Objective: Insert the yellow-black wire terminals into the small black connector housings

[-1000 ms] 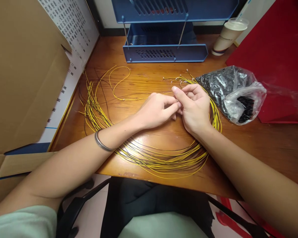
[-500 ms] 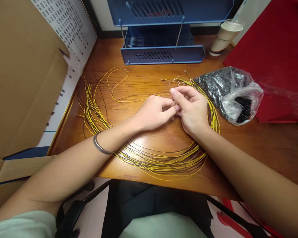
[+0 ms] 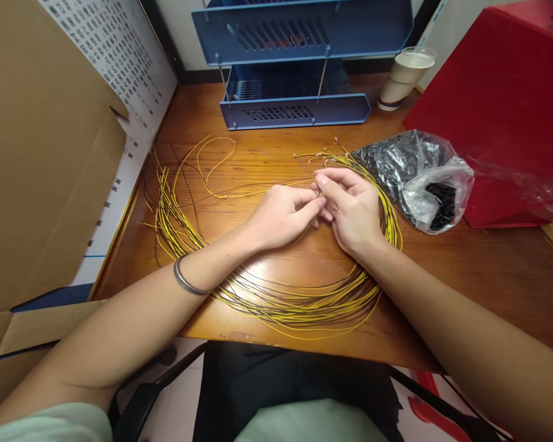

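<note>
My left hand (image 3: 283, 216) is closed in a pinch on a thin yellow wire, whose short stretch shows below its fingers. Fingertips of my right hand (image 3: 354, 205) meet the left ones and pinch a tiny dark piece (image 3: 319, 192); its kind is too small to make out. Under both forearms lies a large loop of yellow and dark wires (image 3: 299, 310) on the wooden table. Small pale tips (image 3: 325, 161) end several wires just beyond my right hand. A looser yellow wire (image 3: 253, 193) runs leftward from the hands.
Right of the loop sits a clear plastic bag (image 3: 415, 178) with black contents. Behind stand a blue tray rack (image 3: 295, 113) and a paper cup (image 3: 403, 80). A red box (image 3: 498, 123) borders the right, and a cardboard box (image 3: 41, 153) the left.
The view has shifted slightly, so the scene sits a little lower and further left. Between my fingertips the tiny dark piece now shows. Both hands stay together.
</note>
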A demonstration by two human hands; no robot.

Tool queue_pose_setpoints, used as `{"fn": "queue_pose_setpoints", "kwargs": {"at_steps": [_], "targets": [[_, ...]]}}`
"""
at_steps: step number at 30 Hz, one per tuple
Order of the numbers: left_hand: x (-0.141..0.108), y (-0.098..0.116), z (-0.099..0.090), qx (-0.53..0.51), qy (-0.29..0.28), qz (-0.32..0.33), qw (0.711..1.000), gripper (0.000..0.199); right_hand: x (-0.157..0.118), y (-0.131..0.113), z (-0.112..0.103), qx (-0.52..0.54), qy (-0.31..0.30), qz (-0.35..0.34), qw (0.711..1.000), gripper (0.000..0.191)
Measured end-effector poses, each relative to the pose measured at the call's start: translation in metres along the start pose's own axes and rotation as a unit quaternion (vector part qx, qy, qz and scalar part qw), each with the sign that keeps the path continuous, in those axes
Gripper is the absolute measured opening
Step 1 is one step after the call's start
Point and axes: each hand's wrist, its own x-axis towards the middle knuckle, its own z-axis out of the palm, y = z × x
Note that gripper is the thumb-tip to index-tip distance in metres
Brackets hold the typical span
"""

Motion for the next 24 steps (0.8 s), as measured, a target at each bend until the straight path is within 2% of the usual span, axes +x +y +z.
{"fn": "queue_pose_setpoints", "kwargs": {"at_steps": [6,14,20,24], "targets": [[0.000,-0.001,-0.001,-0.001,0.039,-0.001,0.999,0.038,0.000,0.000,0.001,-0.002,-0.009,-0.008,1.000,0.021],[0.000,-0.001,-0.002,0.038,0.035,0.006,0.999,0.036,0.001,0.002,-0.001,-0.006,-0.013,-0.014,1.000,0.018],[-0.001,0.001,-0.004,0.050,0.014,0.008,0.999,0.035,-0.006,-0.003,-0.002,-0.027,-0.002,-0.021,0.999,0.017],[-0.004,0.002,-0.007,0.107,-0.020,0.018,0.994,0.036,-0.018,-0.010,-0.001,-0.041,0.011,-0.002,0.999,0.019]]}}
